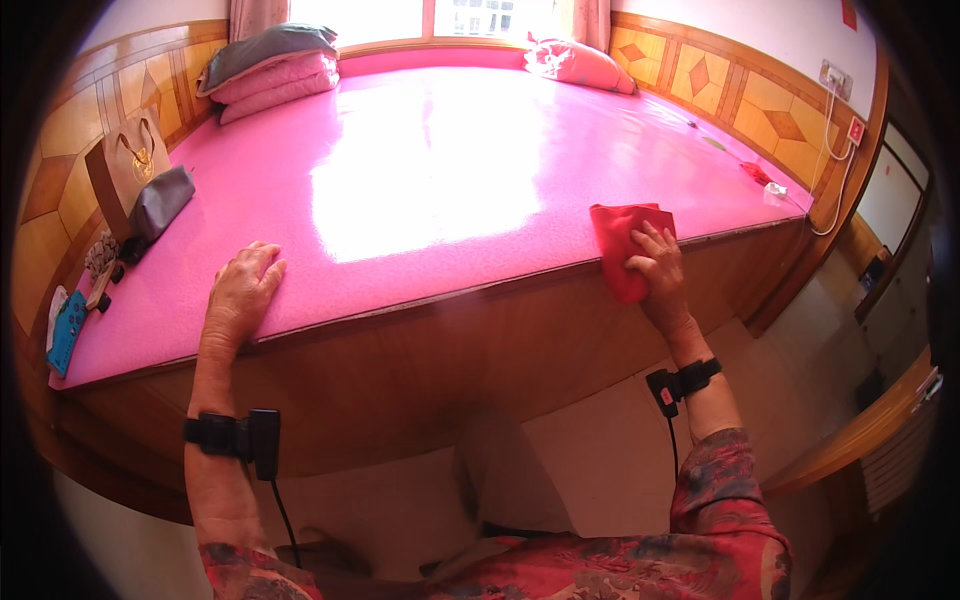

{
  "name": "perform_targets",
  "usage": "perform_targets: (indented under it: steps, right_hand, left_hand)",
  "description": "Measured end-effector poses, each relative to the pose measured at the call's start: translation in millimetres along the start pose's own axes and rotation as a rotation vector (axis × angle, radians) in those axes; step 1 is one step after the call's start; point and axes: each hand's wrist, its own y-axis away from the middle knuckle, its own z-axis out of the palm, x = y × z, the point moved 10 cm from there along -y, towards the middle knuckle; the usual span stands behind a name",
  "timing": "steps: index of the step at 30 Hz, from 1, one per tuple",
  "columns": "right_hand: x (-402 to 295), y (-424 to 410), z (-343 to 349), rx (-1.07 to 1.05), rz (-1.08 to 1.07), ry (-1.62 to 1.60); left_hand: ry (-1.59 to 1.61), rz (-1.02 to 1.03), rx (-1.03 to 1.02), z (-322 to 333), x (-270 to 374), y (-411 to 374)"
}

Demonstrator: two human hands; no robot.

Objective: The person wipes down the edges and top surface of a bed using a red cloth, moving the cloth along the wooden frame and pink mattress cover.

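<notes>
A wide raised platform with a glossy pink covering (420, 281) spans the view before me. On its near left part rests my left hand (244, 289), palm down, fingers a little bent, holding nothing. My right hand (660, 262) holds a red cloth (622, 247) at the platform's front edge on the right. Part of the cloth lies on the pink surface and its lower part hangs over the edge. The thumb and fingers press on the cloth from above. Each forearm wears a black strap with a small cabled device.
Folded bedding (277, 79) and a pink bundle (581, 66) lie by the window. On the left stand a paper bag (124, 169), a grey pouch (163, 201) and a blue tissue pack (67, 334). A white cable (846, 187) hangs at the right wall; a wooden edge (855, 431) curves lower right.
</notes>
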Motion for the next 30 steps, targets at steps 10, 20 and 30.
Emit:
perform_targets:
  steps: [10,20,30]
  right_hand:
    - [141.2,71.4,-26.8,0.065,0.424,0.169]
    - [87.4,21.2,-12.9,0.02,0.589,-0.098]
    - [-151.5,-102.1,44.2,-0.131,0.036,-0.477]
  left_hand:
    - [-0.048,0.005,0.009,-0.5,3.1,0.6]
    - [-0.062,-0.015,0.001,-3.2,2.8,1.7]
    - [-0.036,-0.018,0.008,-4.3,8.3,2.0]
